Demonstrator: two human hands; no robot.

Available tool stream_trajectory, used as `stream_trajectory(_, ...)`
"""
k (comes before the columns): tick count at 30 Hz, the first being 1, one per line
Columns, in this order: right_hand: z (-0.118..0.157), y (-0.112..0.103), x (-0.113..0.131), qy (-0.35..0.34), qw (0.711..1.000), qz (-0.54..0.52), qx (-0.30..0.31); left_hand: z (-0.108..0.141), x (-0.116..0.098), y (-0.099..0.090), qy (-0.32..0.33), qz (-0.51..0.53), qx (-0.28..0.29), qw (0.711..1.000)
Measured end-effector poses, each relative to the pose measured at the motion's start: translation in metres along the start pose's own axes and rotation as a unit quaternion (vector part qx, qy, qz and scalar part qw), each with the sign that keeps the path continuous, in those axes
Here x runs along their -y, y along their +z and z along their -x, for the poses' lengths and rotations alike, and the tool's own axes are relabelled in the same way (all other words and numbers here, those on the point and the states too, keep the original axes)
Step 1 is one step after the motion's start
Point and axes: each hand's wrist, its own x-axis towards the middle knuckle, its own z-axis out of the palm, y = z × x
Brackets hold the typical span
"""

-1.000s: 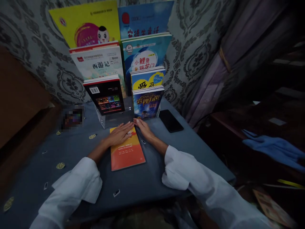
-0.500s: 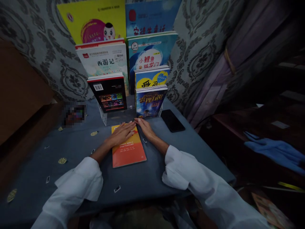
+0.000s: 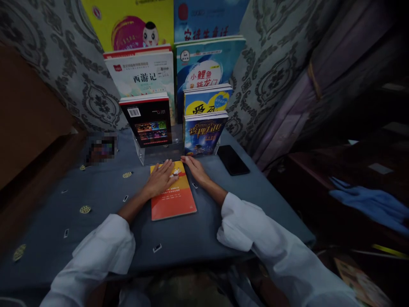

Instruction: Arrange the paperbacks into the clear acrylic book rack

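Observation:
An orange and yellow book (image 3: pixel 174 200) lies flat on the grey-blue tablecloth (image 3: pixel 191 232). Spread across its upper left part is my left hand (image 3: pixel 161 178), palm down with fingers apart. My right hand (image 3: pixel 194 169) rests at the book's upper right corner, its fingers stretched out and holding nothing. Just behind the hands, a clear acrylic stand (image 3: pixel 140 157) bears upright books, among them a black book (image 3: pixel 151 123) at the left and a dark blue book (image 3: pixel 204 135) at the right.
A black phone (image 3: pixel 233 160) lies right of the stand. A pixelated item (image 3: pixel 101 149) is at the left, near a brown box (image 3: pixel 28 115). Patterned curtain hangs behind. Blue gloves (image 3: pixel 367 202) lie on a dark surface at the far right.
My left hand has slid left over the book, away from my right hand, and its fingers are more spread. The view has shifted slightly; the book lies as before.

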Motion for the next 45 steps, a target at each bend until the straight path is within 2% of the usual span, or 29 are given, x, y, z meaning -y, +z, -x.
stream_trajectory(5,0.000,-0.001,0.001,0.002,1.000,-0.004,0.003,-0.001,0.001,-0.011,0.097,0.015,0.046,0.994)
stream_trajectory(15,-0.001,0.000,0.000,-0.007,1.000,0.007,0.006,0.013,-0.008,-0.018,0.185,0.038,0.088,0.978)
stream_trajectory(25,-0.001,0.001,-0.004,-0.006,1.000,0.014,-0.002,0.041,-0.028,-0.022,0.240,0.071,0.088,0.964)
stream_trajectory(31,0.000,0.002,-0.002,-0.013,1.000,0.014,-0.003,0.061,-0.040,-0.021,0.282,0.088,0.068,0.953)
stream_trajectory(36,0.003,0.002,0.002,-0.030,0.999,0.037,-0.002,0.070,-0.047,-0.024,0.281,0.102,0.093,0.950)
stream_trajectory(39,0.006,0.003,0.003,-0.052,0.996,0.071,0.000,0.065,-0.040,-0.026,0.265,0.104,0.101,0.953)
stream_trajectory(42,0.009,0.003,0.003,-0.079,0.990,0.114,0.010,0.055,-0.017,-0.024,0.215,0.083,0.102,0.968)
stream_trajectory(45,0.011,0.003,0.003,-0.095,0.984,0.148,0.020,0.046,0.019,-0.018,0.127,0.058,0.073,0.988)
